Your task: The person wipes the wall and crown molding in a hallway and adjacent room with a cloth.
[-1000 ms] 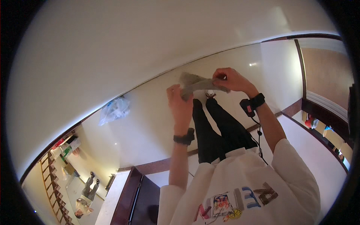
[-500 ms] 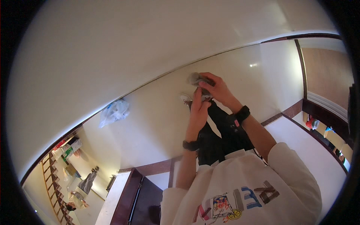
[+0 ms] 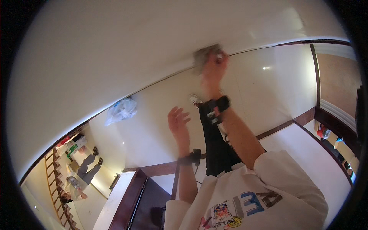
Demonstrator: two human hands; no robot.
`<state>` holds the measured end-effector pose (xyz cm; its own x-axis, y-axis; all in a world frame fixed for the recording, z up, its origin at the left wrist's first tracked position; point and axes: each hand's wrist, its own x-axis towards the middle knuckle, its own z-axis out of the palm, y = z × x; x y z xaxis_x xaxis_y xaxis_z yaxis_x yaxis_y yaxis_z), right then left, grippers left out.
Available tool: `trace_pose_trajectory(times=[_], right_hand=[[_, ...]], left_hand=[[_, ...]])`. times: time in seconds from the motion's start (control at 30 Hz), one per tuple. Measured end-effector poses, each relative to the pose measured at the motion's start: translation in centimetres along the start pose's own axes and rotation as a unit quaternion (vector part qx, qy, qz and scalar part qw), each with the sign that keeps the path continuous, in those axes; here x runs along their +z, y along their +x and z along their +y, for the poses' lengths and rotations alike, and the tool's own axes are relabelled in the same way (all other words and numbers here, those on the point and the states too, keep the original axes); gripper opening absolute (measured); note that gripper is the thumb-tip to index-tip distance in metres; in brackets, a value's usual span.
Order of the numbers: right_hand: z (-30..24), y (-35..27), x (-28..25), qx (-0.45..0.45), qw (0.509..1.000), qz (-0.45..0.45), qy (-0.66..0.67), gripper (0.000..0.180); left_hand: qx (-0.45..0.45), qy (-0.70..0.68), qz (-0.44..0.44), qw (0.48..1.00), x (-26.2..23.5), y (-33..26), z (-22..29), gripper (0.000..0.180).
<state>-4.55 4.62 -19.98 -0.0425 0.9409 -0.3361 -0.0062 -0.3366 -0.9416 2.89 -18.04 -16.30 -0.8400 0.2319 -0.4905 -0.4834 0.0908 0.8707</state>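
My right hand (image 3: 214,69), smeared by motion, reaches forward and grips a grey cloth (image 3: 204,58). The cloth lies over the bottom of the pale wall (image 3: 153,42), near the line where it meets the floor; whether it presses on the wall I cannot tell. Its folds are blurred. My left hand (image 3: 178,122) hangs free above the floor, its fingers loosely bent and apart, holding nothing. Dark bands sit on both my wrists. A white shoe (image 3: 195,99) of mine shows below the right hand.
A clear plastic bag (image 3: 122,111) with something in it rests against the wall at the left. Dark wooden door (image 3: 147,203) stands lower left. Farther left, another person (image 3: 82,176) is near a staircase (image 3: 53,184) and some boxes (image 3: 76,143). Pale floor (image 3: 260,88) extends right.
My hands have come apart. The right moved forward to the wall with the grey cloth, which has spread out; the left drew back leftward and opened. The person farther left shifted posture.
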Motion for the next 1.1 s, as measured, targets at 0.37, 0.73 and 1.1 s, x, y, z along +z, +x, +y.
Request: trace_pose_trajectory(times=[0.37,0.73,1.1], right_hand=[[-7.2,-1.0,-3.4,-0.066,0.995,0.038,0.063,0.024],[-4.5,-16.4,1.7,-0.02,0.988,-0.147,0.034,0.024],[-16.3,-4.3,-4.0,-0.248,0.965,0.036,0.08,0.022]], left_hand=[[0.081,0.021,0.163,0.983,-11.2,-6.2,1.7,0.043],[0.104,0.073,0.217,0.968,-12.1,-10.0,3.4,0.039],[0.129,0.109,0.249,0.954,-16.9,-11.8,4.8,0.04]])
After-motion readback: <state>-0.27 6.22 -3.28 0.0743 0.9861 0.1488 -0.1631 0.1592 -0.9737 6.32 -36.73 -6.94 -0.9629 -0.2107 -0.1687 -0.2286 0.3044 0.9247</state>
